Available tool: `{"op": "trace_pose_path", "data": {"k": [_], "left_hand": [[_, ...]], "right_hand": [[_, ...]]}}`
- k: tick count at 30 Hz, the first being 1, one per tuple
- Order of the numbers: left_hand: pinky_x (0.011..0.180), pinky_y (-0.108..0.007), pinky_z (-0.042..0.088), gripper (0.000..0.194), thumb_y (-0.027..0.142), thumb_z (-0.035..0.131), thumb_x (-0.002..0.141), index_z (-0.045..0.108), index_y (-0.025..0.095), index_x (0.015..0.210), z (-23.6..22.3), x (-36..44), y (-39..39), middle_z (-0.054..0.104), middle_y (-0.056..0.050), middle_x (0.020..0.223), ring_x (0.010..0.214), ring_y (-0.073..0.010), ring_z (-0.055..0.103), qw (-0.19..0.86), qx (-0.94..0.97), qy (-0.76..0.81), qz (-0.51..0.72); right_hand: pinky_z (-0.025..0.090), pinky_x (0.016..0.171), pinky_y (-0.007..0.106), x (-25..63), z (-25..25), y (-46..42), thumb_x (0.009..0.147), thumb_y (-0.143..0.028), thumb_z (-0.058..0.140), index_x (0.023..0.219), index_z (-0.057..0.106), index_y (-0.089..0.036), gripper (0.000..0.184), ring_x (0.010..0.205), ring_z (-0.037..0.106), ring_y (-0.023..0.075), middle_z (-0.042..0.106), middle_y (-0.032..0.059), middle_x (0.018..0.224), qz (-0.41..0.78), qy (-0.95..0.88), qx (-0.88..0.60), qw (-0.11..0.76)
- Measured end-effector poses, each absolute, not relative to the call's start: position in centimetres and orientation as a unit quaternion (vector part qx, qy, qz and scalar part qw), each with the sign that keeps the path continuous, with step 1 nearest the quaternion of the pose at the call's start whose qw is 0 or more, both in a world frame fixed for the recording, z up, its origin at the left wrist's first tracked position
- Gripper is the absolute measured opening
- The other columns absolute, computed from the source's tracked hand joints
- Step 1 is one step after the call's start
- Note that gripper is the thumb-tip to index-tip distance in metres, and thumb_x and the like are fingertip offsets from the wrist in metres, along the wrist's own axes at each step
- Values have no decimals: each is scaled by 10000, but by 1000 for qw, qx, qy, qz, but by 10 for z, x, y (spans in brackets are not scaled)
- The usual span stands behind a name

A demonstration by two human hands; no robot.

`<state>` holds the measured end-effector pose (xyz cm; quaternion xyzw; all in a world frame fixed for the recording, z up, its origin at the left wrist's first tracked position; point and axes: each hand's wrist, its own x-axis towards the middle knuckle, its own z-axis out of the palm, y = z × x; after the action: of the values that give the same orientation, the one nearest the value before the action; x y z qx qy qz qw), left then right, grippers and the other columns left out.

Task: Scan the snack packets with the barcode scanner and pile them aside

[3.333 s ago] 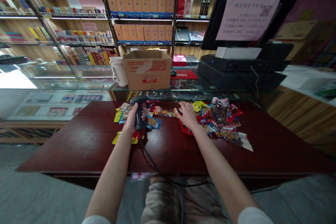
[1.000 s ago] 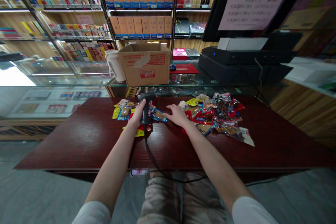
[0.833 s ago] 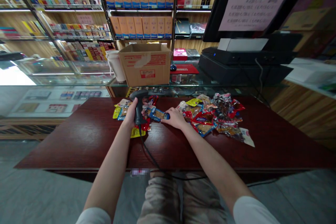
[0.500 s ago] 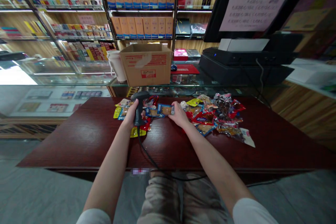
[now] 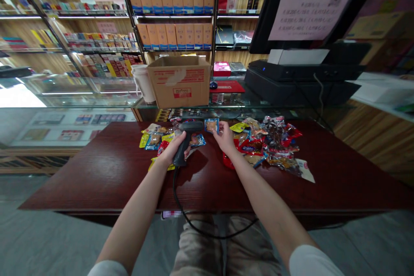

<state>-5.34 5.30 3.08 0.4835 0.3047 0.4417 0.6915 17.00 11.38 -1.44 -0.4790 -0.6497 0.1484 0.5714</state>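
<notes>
My left hand (image 5: 174, 148) is wrapped round the handle of a black barcode scanner (image 5: 183, 142), its head turned right. A black cable runs from the handle down over the table's front edge. Between the thumb and fingers of my right hand (image 5: 224, 138) is a small blue-edged snack packet (image 5: 211, 125), held up just right of the scanner's head. Under and left of the scanner lie loose snack packets (image 5: 154, 139), yellow, blue and red, partly hidden by my left hand. Right of my right hand spreads a larger pile of snack packets (image 5: 274, 138), some red, some clear.
The dark red wooden table (image 5: 97, 172) meets a glass counter at the back. On that counter stand an open cardboard box (image 5: 181, 84), a white cup (image 5: 144, 84) and a black till (image 5: 297, 77) below a screen with a paper notice (image 5: 310, 8). Stocked shelves line the wall.
The scanner has swung from pointing away to pointing right, towards the packet. My right hand has lifted the packet slightly up and to the right, turning it upright.
</notes>
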Motion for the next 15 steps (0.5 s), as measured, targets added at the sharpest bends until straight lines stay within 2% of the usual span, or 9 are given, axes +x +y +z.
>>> {"op": "trace_pose_path", "data": {"k": [5,7,11,15], "left_hand": [[346,-213,384,541,586,679,767,596,125,1037,24,-52,58,621,-16,748,385,-56,436,685,484,290,462],[346,-211,388,549,589,689,756,587,121,1024,24,-51,59,607,-9,753,385,-50,432,686,480,282,469],[346,-212,391,574,624,691,734,580,126,997,26,-51,58,595,-1,717,376,-51,418,692,473,277,470],[366,-211,391,578,639,627,786,602,112,1025,28,-55,57,507,43,533,349,-69,404,703,463,294,452]], "right_hand": [[519,756,336,163,-5,103,743,-260,567,1013,500,-211,283,865,597,198,621,67,954,192,-666,-480,538],[516,748,326,162,-3,100,738,-257,568,1002,506,-209,275,852,588,191,610,60,941,201,-668,-481,531],[512,750,319,159,-2,99,745,-271,573,985,502,-209,259,849,575,186,593,50,919,211,-675,-466,531],[511,727,309,162,-2,102,751,-239,550,1072,466,-216,332,829,578,179,588,45,931,204,-662,-468,548]]}}
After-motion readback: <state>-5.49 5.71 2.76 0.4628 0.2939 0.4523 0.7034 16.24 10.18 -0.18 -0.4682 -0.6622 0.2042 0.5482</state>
